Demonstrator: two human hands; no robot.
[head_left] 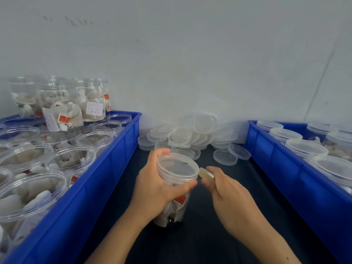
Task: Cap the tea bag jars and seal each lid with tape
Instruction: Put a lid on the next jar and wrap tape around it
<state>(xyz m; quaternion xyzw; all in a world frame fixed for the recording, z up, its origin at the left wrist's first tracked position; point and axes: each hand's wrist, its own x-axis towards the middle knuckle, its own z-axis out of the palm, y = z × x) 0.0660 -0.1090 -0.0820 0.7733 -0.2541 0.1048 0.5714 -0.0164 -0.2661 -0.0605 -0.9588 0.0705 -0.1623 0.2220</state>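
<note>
A left hand (152, 189) wrapped its fingers round a capped clear plastic tea bag jar (176, 185) on the dark tabletop (200, 235), while the right hand (228, 195) pinched a yellowish tape strip (205, 173) beside the lid. Red tags showed inside; their writing was unreadable.

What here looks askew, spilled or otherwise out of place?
Only the spare lids against the wall: a loose, jumbled heap, some tilted on edge. The jar under the hands stands upright and capped; nothing looks spilled or damaged.

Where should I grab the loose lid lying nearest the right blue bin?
Pinch the lid by its thin rim, coming from above on the near side. It leans against another lid, so that raised edge probably lifts easiest. The right bin crowds its far side.
</note>
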